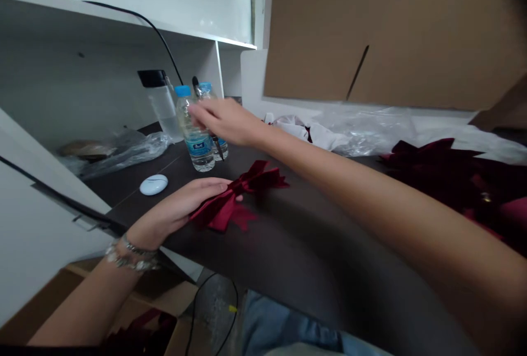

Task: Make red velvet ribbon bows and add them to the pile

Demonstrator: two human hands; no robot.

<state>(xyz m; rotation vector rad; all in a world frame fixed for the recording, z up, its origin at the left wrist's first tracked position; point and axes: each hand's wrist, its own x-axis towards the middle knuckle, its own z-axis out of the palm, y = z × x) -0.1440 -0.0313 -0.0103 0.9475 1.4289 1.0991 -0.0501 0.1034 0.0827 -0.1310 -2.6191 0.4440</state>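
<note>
Crimson ribbon bow, pleated, pressed flat under outspread left hand near front edge of table; right hand at clear plastic bottle, grip indistinct.

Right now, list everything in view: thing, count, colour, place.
table: one, dark brown, under everything
ribbon bow: one, dark red, mid-table
water bottles: two, clear, blue caps, behind the bow
flask: one, clear, black lid, left of the bottles
oval object: one, white, left of the bow
bow pile: several, dark red, right side
plastic wrap: clear, back of table
cardboard: one sheet, brown, upright at back
cable: one, black, upper left
bracelet: at least one, silver, left wrist
left hand: one, flat on the bow
right hand: one, at the bottles, grip unclear
</note>
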